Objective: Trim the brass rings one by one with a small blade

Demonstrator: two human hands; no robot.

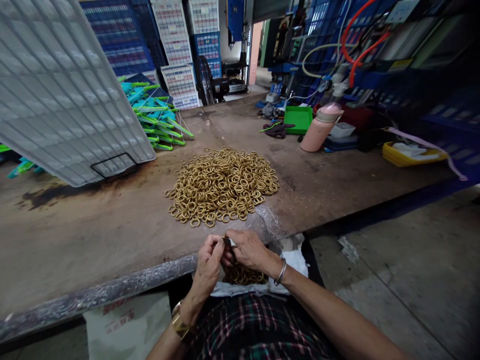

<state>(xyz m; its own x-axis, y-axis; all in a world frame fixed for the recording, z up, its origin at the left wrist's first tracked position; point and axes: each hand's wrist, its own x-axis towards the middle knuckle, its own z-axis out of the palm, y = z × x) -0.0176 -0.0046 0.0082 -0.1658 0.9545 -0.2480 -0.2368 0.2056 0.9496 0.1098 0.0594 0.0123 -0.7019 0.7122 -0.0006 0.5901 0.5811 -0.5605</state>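
Just over the table's front edge, my left hand [209, 257] and my right hand [250, 248] meet with their fingertips close together. Thumb and fingers of the left are pinched on what looks like a gold-coloured ring, mostly hidden. My right hand is closed around something small and dark with a pale edge, which I cannot make out. Beneath them, more gold-coloured rings [243, 275] lie in a white sack [296, 262] at my lap. A large heap of the same rings [225, 185] covers the middle of the table [123, 225].
At the left a ribbed white crate [75, 100] stands tilted beside turquoise and green plastic pieces [161, 117]. A pink bottle [317, 130], a green tray [298, 120] and a yellow tray [408, 154] are on the right. Stacked crates [176, 80] and a fan [210, 82] stand behind.
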